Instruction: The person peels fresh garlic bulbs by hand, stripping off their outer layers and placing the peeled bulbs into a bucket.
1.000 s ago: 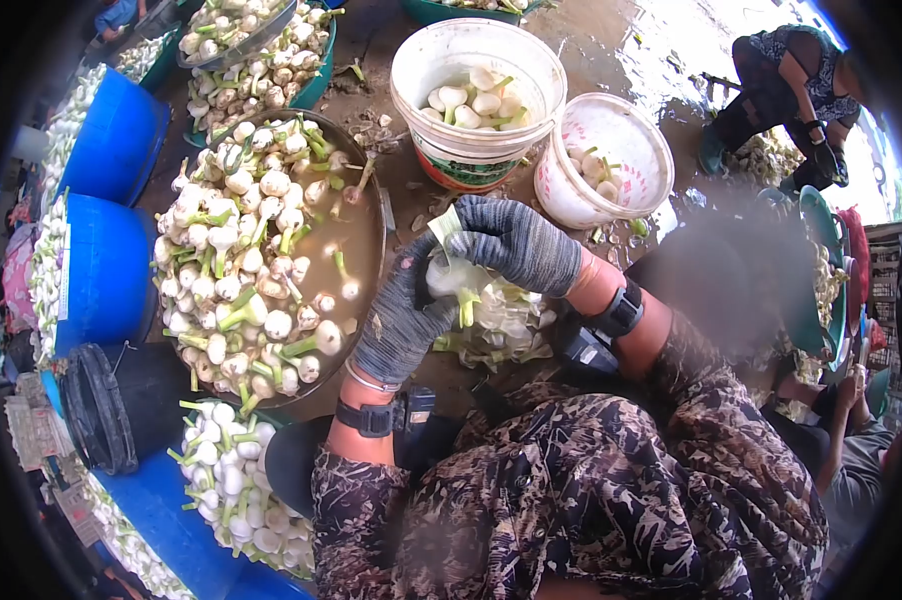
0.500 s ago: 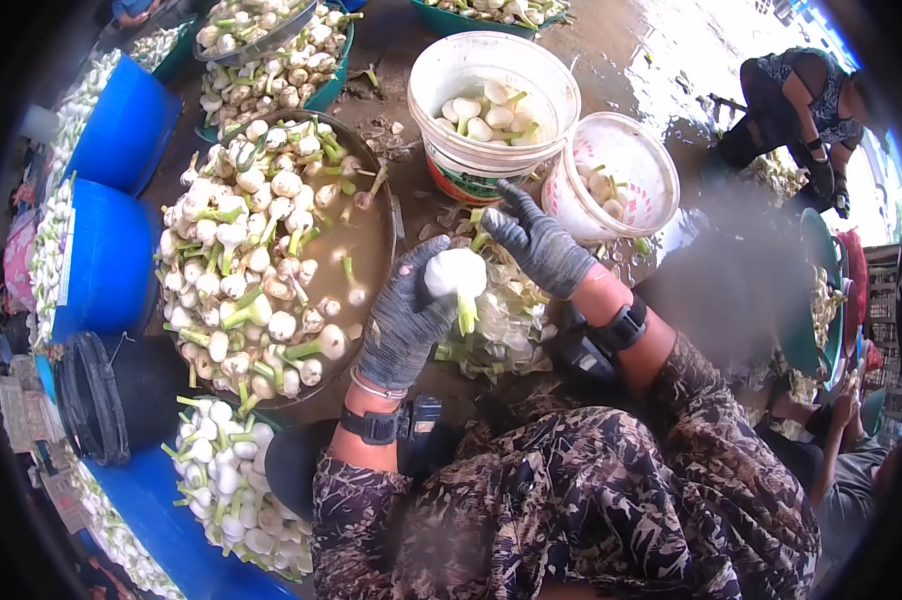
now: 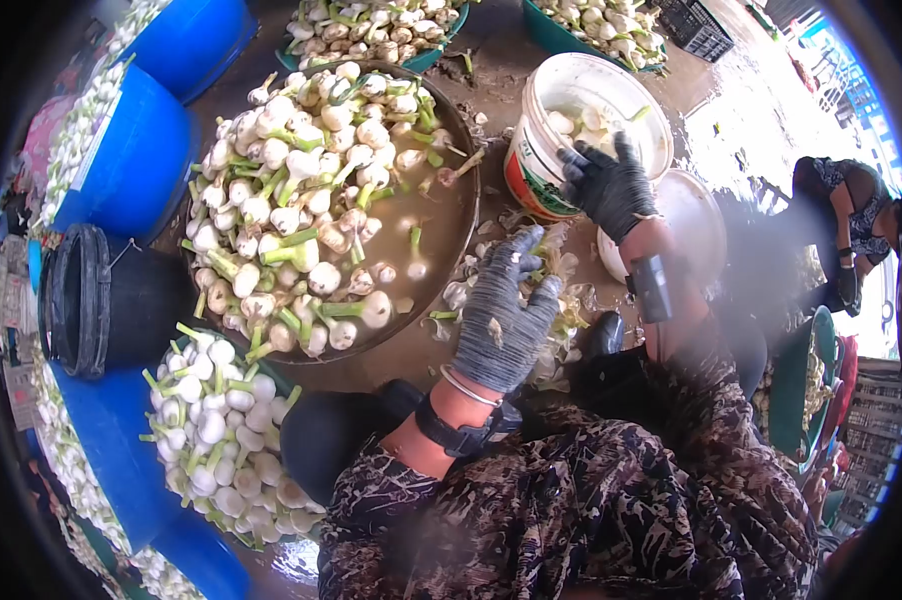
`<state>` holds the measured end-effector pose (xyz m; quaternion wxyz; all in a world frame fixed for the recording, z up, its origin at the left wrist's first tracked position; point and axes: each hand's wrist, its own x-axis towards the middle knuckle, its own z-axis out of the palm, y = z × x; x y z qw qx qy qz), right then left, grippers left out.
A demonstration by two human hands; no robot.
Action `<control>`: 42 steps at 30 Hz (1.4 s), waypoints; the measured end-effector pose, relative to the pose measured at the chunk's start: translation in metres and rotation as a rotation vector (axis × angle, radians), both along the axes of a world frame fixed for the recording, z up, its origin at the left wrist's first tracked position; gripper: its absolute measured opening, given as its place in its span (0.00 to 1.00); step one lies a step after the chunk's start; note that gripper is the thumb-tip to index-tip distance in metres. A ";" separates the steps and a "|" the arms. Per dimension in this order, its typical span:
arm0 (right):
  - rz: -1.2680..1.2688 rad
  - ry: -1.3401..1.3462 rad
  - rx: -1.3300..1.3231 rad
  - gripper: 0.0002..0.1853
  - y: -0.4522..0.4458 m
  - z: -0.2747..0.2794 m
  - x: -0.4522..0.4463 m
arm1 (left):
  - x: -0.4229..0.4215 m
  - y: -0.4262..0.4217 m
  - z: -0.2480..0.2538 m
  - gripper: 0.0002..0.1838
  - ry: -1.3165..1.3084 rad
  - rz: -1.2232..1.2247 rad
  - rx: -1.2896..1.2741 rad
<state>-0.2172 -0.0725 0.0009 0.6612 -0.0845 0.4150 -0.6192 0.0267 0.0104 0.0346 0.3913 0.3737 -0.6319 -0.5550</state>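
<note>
My left hand (image 3: pixel 506 320), in a grey glove, is held above the pile of papery peelings (image 3: pixel 561 290), its fingers apart and nothing visible in them. At the near rim of the white bucket (image 3: pixel 531 150), my gloved right hand (image 3: pixel 611 190) has its fingers spread and also shows nothing in its grasp. Peeled garlic bulbs (image 3: pixel 591 125) lie inside this bucket, partly hidden by its wall. Left of both hands, a wide round pan (image 3: pixel 461 220) holds muddy water and a heap of unwashed garlic bulbs (image 3: pixel 281 215).
A second white bucket (image 3: pixel 696 220) stands behind my right forearm. Cleaned garlic (image 3: pixel 226 440) is heaped at lower left, near a black bucket (image 3: pixel 121 300) and blue tubs (image 3: pixel 136 150). Green basins (image 3: pixel 546 35) of garlic stand at the back. Another person (image 3: pixel 846 220) bends over at right.
The garlic bulb has left my left hand. My right hand has moved up and right to the bucket. The view has turned, shifting the pan and buckets right.
</note>
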 end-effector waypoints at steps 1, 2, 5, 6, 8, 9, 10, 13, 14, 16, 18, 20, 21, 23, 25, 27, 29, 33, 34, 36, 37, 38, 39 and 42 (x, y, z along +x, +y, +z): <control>0.201 0.207 0.047 0.32 -0.007 -0.007 0.016 | 0.003 0.001 0.002 0.26 0.002 0.012 0.008; 0.301 0.489 0.125 0.22 -0.007 0.006 0.058 | 0.005 0.001 0.004 0.25 0.056 0.000 0.012; 0.841 1.472 -0.359 0.22 -0.017 -0.046 0.127 | 0.013 -0.006 0.014 0.20 0.115 0.043 0.066; 1.015 1.697 -0.420 0.24 -0.016 -0.043 0.152 | 0.015 -0.010 0.014 0.21 0.034 0.126 -0.132; 1.138 1.997 -0.453 0.23 -0.019 -0.096 0.185 | 0.022 -0.014 0.012 0.20 -0.055 0.203 -0.303; 1.162 2.145 -0.423 0.23 -0.021 -0.134 0.198 | 0.025 -0.016 0.010 0.19 -0.061 0.203 -0.278; 1.139 2.310 -0.367 0.23 -0.028 -0.187 0.209 | 0.026 -0.017 0.008 0.18 -0.042 0.217 -0.246; 1.024 2.503 -0.303 0.24 -0.031 -0.266 0.208 | 0.031 -0.017 0.003 0.17 -0.023 0.235 -0.146; 1.038 2.337 -0.371 0.25 -0.030 -0.223 0.197 | 0.032 -0.018 -0.006 0.17 0.005 0.282 -0.039; 0.920 1.880 -0.540 0.26 -0.023 -0.132 0.172 | 0.031 -0.018 -0.008 0.20 0.154 0.370 0.092; 0.713 1.326 -0.697 0.28 -0.015 -0.079 0.143 | 0.034 -0.023 -0.022 0.25 0.167 0.472 0.172; 0.677 0.951 -0.490 0.30 0.005 -0.031 0.117 | 0.029 -0.024 -0.017 0.28 0.279 0.538 0.330; 0.702 0.760 -0.256 0.31 0.020 0.000 0.107 | 0.027 -0.025 -0.007 0.29 0.301 0.544 0.439; 0.649 0.668 -0.234 0.32 0.049 0.031 0.090 | 0.021 -0.027 -0.021 0.29 0.331 0.367 0.552; 0.659 0.662 -0.208 0.32 0.070 0.043 0.078 | 0.009 -0.023 -0.026 0.24 0.552 0.109 0.775; 0.644 0.663 -0.167 0.32 0.086 0.061 0.074 | -0.005 -0.017 -0.029 0.23 0.592 0.001 0.720; 0.564 0.772 -0.169 0.34 0.094 0.024 0.064 | -0.014 -0.013 -0.034 0.22 0.628 -0.101 0.668; 0.520 1.172 -0.345 0.38 0.107 0.029 0.054 | -0.022 -0.016 -0.043 0.19 0.718 -0.199 0.812; 0.508 1.268 -0.307 0.38 0.111 0.035 0.051 | -0.024 -0.015 -0.040 0.18 0.682 -0.135 0.784; 0.328 1.328 -0.297 0.30 0.116 0.038 0.050 | -0.028 -0.016 -0.041 0.18 0.652 -0.041 0.742; 0.321 1.323 -0.295 0.30 0.116 0.038 0.047 | -0.029 -0.015 -0.045 0.18 0.644 -0.044 0.743; 0.271 1.307 -0.231 0.25 0.116 0.037 0.045 | -0.029 -0.015 -0.049 0.19 0.639 -0.015 0.727; 0.222 1.290 -0.167 0.20 0.116 0.036 0.044 | -0.029 -0.014 -0.050 0.20 0.634 0.014 0.712; 0.080 1.342 -0.237 0.09 0.113 0.033 0.051 | -0.033 -0.014 -0.049 0.17 0.593 0.075 0.662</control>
